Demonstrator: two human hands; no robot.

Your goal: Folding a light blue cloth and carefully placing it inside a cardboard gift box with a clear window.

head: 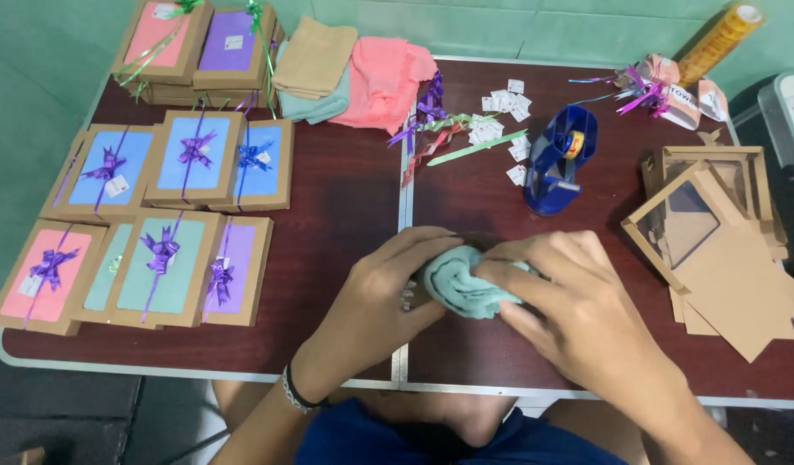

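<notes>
A small pale green cloth [459,288] lies bunched on the dark brown table [345,207], near its front edge. My left hand [381,288] grips the cloth's left side, fingers curled over it. Pressing on the right side of the cloth is my right hand [569,297], its fingers wrapped over the top. Both hands hold the cloth between them, and most of it is hidden under my fingers.
Kraft boxes with coloured windows and purple bows [160,250] fill the table's left. Folded tan, green and pink cloths [354,73] lie at the back. A blue tape dispenser [559,164], ribbons, paper tags [500,116] and flat empty boxes [716,241] sit to the right.
</notes>
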